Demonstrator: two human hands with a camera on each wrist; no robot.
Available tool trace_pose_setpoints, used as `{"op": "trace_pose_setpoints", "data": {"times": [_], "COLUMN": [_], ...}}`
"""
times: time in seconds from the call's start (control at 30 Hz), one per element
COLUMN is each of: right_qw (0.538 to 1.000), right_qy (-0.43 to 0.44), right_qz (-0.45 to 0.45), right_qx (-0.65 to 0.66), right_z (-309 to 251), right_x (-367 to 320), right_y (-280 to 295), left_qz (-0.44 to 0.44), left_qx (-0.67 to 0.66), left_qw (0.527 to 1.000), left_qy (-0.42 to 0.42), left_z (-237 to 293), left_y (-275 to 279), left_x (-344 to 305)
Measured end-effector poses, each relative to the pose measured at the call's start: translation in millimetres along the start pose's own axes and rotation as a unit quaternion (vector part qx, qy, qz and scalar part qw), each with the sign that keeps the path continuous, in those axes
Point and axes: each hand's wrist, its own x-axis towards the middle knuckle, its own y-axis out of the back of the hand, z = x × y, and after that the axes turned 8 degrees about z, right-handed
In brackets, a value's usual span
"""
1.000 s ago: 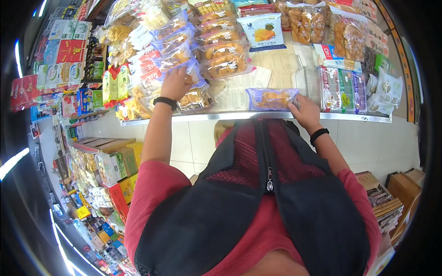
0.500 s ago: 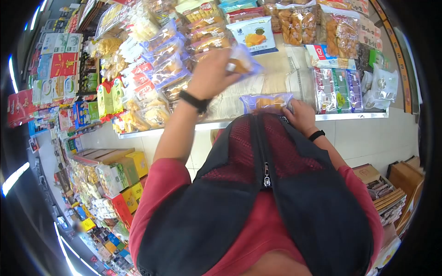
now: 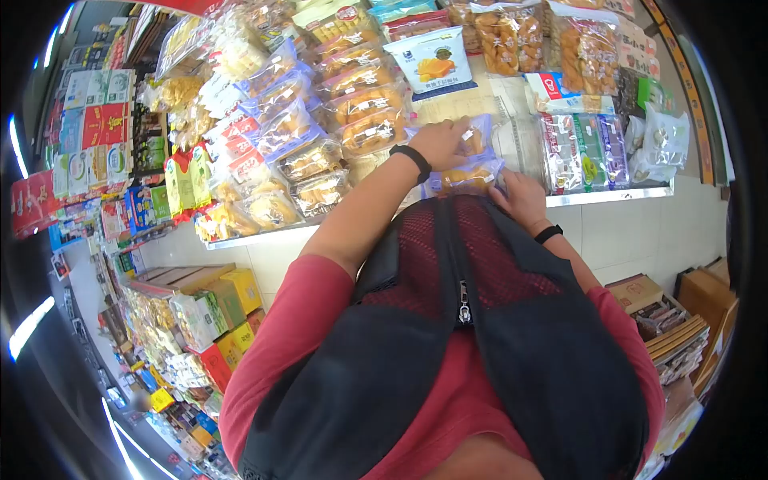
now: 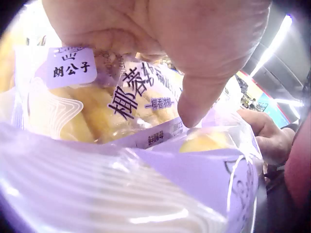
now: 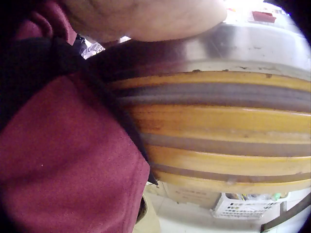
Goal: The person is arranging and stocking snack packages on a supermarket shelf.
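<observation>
My left hand holds a clear-and-purple bag of bread over the table's front part. In the left wrist view, the thumb points down against a printed bread bag, and the other fingers are hidden. Directly in front of it lies a second purple bag of bread, nearest the table edge. At that bag's right end, my right hand grips the corner. The right wrist view shows only part of the right hand above the table's side.
Rows of packaged bread and purple bread bags fill the table's left side. A white-and-blue bag stands behind my hands. Coloured packets lie to the right. A metal edge runs along the front.
My left hand took a purple bread bag from the left rows and carried it right, to just behind the front bag. The right hand has stayed at the front bag's right end.
</observation>
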Motion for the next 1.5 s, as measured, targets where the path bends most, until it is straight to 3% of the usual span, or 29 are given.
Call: {"op": "trace_pose_setpoints", "data": {"times": [0.07,0.1,0.17,0.23,0.33,0.47,0.53,0.63,0.67,0.9,1.0,1.1,1.17,1.3,1.5], "right_qw": [1.0,1.0,1.0,1.0,0.999,1.0,1.0,1.0,1.0,1.0,1.0,1.0,1.0,1.0,1.0], "right_qy": [0.003,-0.002,-0.006,-0.012,-0.012,-0.009,-0.01,-0.012,-0.013,-0.011,-0.008,-0.005,-0.003,-0.003,-0.016], "right_qz": [-0.004,-0.011,-0.021,-0.022,-0.034,-0.03,-0.025,-0.023,-0.023,-0.021,-0.017,-0.013,-0.012,-0.03,-0.02], "right_qx": [0.005,0.01,0.018,0.008,0.001,-0.003,0.002,-0.001,0.0,0.01,0.015,0.018,0.017,0.002,0.005], "right_z": [0.7,3.6,6.9,9.2,11.2,11.4,13.0,13.7,14.3,13.3,13.5,14.7,16.0,12.9,12.3], "right_x": [2.8,2.1,1.0,0.2,0.4,-0.1,-1.6,-3.8,-4.7,-3.7,-4.1,-3.9,-4.2,-1.2,-3.0], "right_y": [-1.8,-4.1,-7.8,-10.2,-11.7,-10.9,-12.7,-14.7,-16.0,-13.6,-13.4,-14.1,-14.7,-12.2,-11.1], "left_qz": [0.104,0.107,0.272,0.35,0.409,0.348,0.152,0.105,0.134,0.13,0.184,0.25,0.268,0.346,0.28], "left_qx": [-0.005,-0.003,-0.003,-0.011,0.127,0.245,0.29,0.287,0.316,0.235,0.236,0.238,0.223,0.178,0.139], "left_qw": [0.994,0.994,0.961,0.933,0.886,0.865,0.888,0.894,0.895,0.92,0.923,0.903,0.906,0.916,0.948], "left_qy": [-0.043,-0.037,-0.043,0.077,0.175,0.265,0.322,0.329,0.284,0.285,0.242,0.256,0.241,0.093,-0.065], "left_z": [-1.2,-4.5,-16.7,-38.0,-97.3,-165.3,-164.3,-164.4,-173.3,-145.8,-148.6,-141.2,-112.4,-57.1,-6.5], "left_y": [7.1,14.4,35.9,68.5,123.2,141.0,143.0,143.0,138.1,160.4,169.9,178.6,193.5,201.1,162.6], "left_x": [-9.3,-14.8,-33.2,-54.0,-92.6,-144.4,-158.1,-164.2,-169.3,-178.2,-189.1,-188.5,-172.2,-117.2,-4.9]}}
